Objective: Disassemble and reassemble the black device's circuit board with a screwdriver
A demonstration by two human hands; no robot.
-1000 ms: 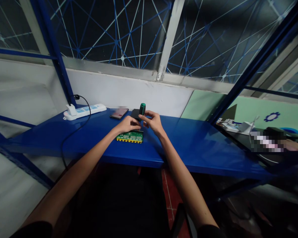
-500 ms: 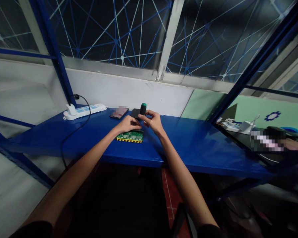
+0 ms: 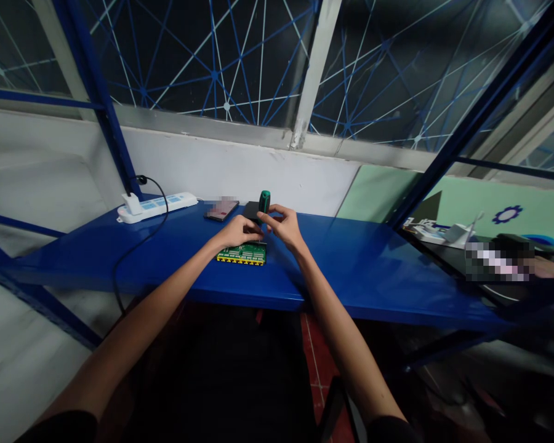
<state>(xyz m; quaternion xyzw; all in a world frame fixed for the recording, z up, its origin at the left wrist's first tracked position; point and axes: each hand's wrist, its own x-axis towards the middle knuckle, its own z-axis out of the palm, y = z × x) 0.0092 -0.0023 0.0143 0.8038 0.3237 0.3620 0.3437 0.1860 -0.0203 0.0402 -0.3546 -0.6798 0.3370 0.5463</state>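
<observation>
A green circuit board (image 3: 241, 253) with a yellow front edge lies on the blue table (image 3: 166, 252). My right hand (image 3: 284, 227) is closed around a screwdriver with a green and black handle (image 3: 264, 200), held upright over the board's far right corner. My left hand (image 3: 237, 232) rests on the board's far edge, fingers curled and pinched near the screwdriver's shaft. What the left fingers hold is too small to make out.
A white power strip (image 3: 159, 206) with a plug and a black cable (image 3: 133, 246) lies at the back left. A phone (image 3: 220, 211) and a black flat object (image 3: 252, 211) sit behind the board. Another desk with clutter (image 3: 447, 235) stands at right. Blue frame posts rise at both sides.
Hardly anything differs: the screwdriver handle shifted very slightly in my right fingers, and both hands stay at the board's far corner.
</observation>
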